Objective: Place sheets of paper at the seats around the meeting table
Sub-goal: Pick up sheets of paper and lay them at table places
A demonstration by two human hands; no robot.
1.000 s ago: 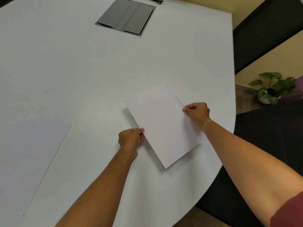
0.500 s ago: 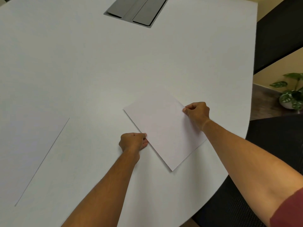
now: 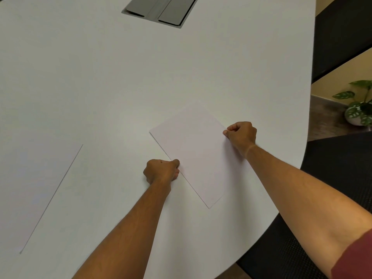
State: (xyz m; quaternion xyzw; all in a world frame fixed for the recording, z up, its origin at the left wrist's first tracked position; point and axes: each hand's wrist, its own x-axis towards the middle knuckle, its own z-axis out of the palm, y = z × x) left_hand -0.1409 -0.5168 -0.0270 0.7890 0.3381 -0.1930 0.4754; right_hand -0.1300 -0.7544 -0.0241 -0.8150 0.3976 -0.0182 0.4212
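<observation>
A blank white rectangular sheet of paper is laid flat near the rounded right end of the white desk, pinched at opposite edges by the left hand and right hand; release seems due next.

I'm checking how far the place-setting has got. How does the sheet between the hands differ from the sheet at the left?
The held sheet is pinched at its side edges by the left hand and the right hand; the left sheet lies untouched. The held sheet shows whole, while the left sheet is cut off by the frame. The two lie at different angles. Both are blank, white and flat on the table.
</observation>
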